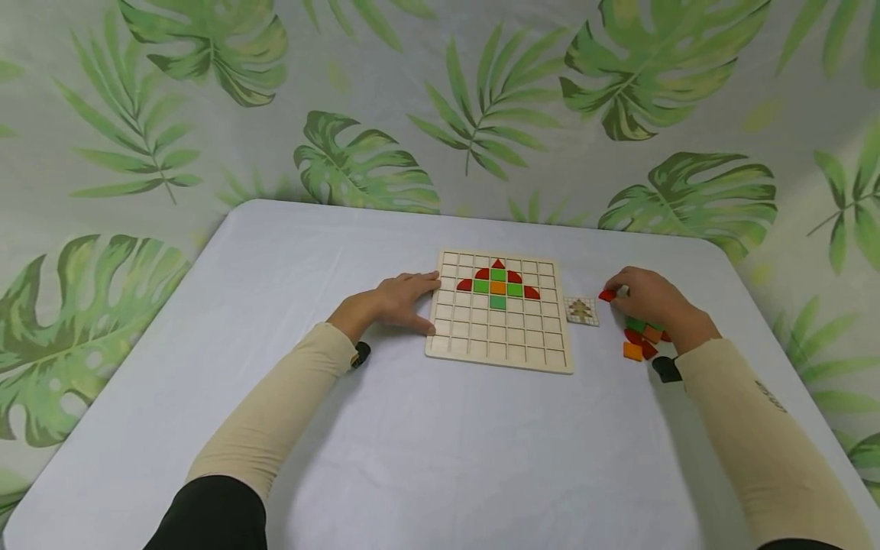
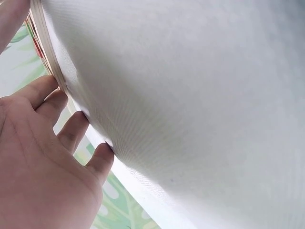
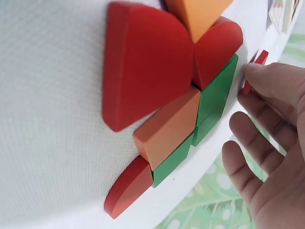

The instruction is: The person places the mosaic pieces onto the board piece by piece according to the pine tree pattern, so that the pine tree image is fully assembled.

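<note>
A light wooden grid board [image 1: 498, 340] lies on the table, bearing red, green and orange blocks in a pattern with a red triangle [image 1: 498, 264] on top. My left hand [image 1: 399, 299] rests at its left side, fingers and thumb spread; in the left wrist view the fingertips touch the board's edge [image 2: 47, 47]. To the right of the board, my right hand [image 1: 649, 296] pinches a small red block [image 1: 607, 296] between thumb and index finger. The other fingers are loosely bent. The held block's exact shape is mostly hidden by the fingertips.
Between the board and my right hand lies a small pattern card [image 1: 582, 311]. Loose red, green and orange blocks [image 1: 632, 351] are grouped under and beside my right wrist. A white cloth [image 1: 440, 458] covers the table; a leaf-print backdrop [image 1: 371, 164] stands behind it.
</note>
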